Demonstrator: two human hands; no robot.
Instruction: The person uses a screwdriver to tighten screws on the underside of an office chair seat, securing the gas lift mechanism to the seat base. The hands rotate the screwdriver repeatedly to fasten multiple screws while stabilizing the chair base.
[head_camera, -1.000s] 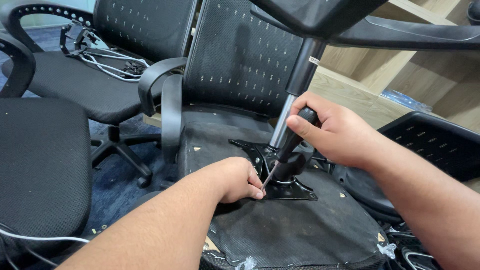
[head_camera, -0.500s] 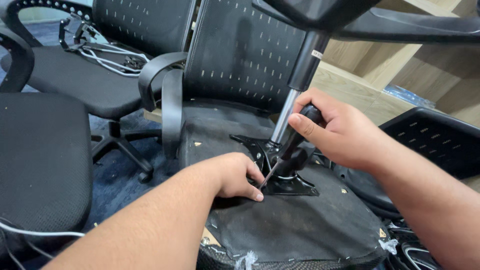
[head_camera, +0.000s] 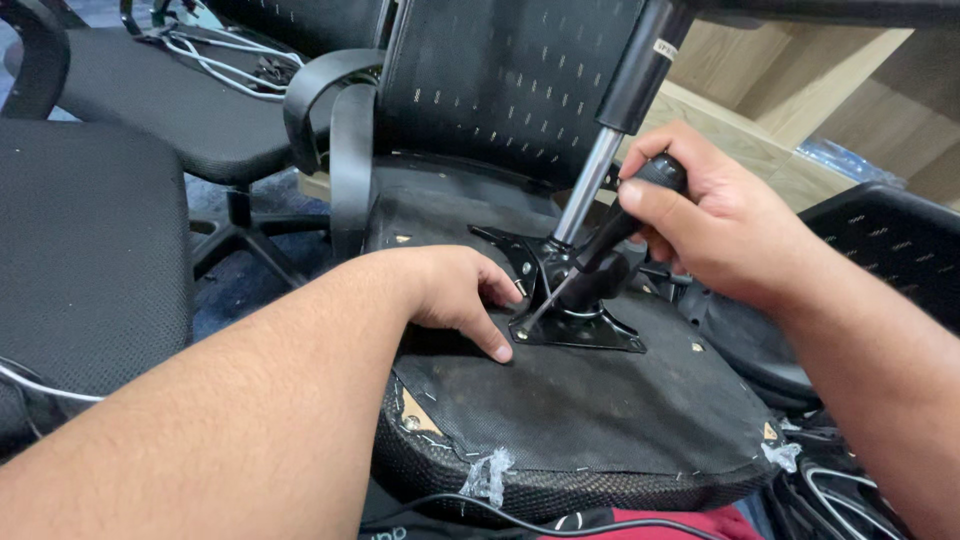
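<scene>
While the right hand (head_camera: 715, 225) wraps closed around the black handle of the screwdriver (head_camera: 610, 250), we see its thin shaft angled down toward the lower left, its tip at the front corner of the black metal mounting plate (head_camera: 575, 325) near the middle of the frame. Our left hand (head_camera: 460, 295) rests loosely curled on the seat underside, index finger extended and pressed flat just beside that corner, touching nothing else.

Compared with a second ago, the left fingers have drawn back from pinching at the shaft tip and now lie alongside it; the view has also dipped, so the plate sits higher in the frame. We judge that the tip no longer needs guiding and is seated on a fastener, though the screw head itself is too small to confirm.

From the plate, a smooth chrome gas cylinder (head_camera: 588, 195) rises toward the upper right into a matte black sleeve. The upturned seat (head_camera: 580, 420) is covered in thin, dusty black fabric, stapled and frayed along its lower edge. Behind it stands a perforated mesh backrest (head_camera: 490, 80) with a curved plastic armrest (head_camera: 330, 100)
</scene>
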